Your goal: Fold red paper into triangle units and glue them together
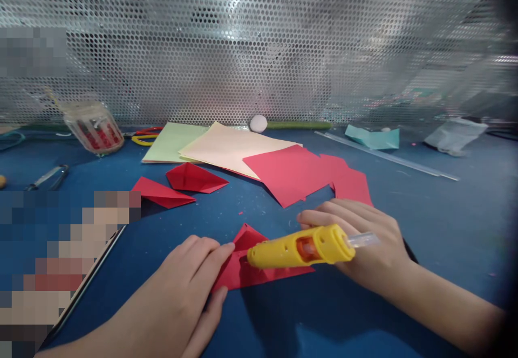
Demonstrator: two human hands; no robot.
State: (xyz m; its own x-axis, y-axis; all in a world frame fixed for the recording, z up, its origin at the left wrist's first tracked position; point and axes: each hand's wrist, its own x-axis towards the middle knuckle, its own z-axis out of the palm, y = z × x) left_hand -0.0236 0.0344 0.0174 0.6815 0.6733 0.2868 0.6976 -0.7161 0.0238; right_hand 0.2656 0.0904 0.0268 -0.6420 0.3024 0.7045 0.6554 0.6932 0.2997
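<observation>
My right hand is closed round a yellow hot glue gun, whose handle is hidden behind the gun's body. A clear glue stick pokes out of the gun's back end. The gun's front end is over a piece of folded red paper lying on the blue table; I cannot tell whether the tip touches it. My left hand pins this paper at its left side, fingers on top and thumb by the lower edge. Two more folded red paper pieces, one and another, lie beyond my left hand.
Red sheets, cream sheets and green sheets overlap at the back. Scissors, a tilted jar, a white ball and clear glue sticks lie before a perforated metal screen. A blurred-out patch covers the left.
</observation>
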